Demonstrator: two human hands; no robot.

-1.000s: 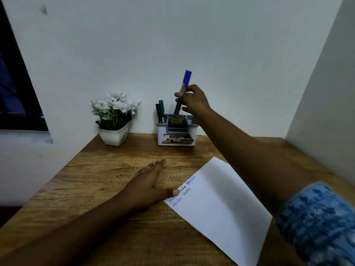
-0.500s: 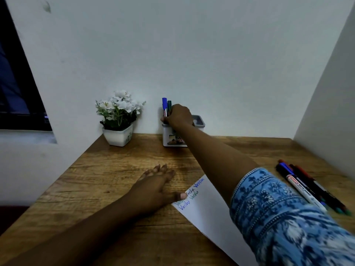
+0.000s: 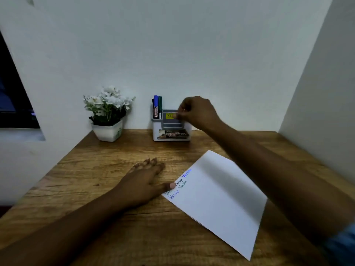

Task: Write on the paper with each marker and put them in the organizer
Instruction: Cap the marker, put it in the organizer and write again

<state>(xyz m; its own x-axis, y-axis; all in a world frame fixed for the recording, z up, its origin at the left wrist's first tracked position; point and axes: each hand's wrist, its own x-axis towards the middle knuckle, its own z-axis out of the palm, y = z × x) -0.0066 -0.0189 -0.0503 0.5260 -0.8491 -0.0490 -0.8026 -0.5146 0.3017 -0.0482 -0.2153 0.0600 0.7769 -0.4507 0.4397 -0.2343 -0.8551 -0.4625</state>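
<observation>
A white and grey organizer (image 3: 171, 131) stands against the back wall. Three markers stand upright in its left slot, the blue marker (image 3: 155, 105) in front, a green one (image 3: 160, 104) beside it. My right hand (image 3: 197, 112) hovers just right of the organizer's top, fingers loosely curled with nothing in them. The white paper (image 3: 219, 196) lies on the wooden desk (image 3: 99, 169) with blue and dark handwriting at its left corner. My left hand (image 3: 144, 181) lies flat on the desk, its thumb pressing on that corner.
A white pot of white flowers (image 3: 107, 116) stands left of the organizer at the back. White walls close the desk at the back and right. A dark window is at far left.
My right hand lowered the blue marker into the organizer's left slot, let go of it, and has drawn back to the right. The left hand stayed on the paper.
</observation>
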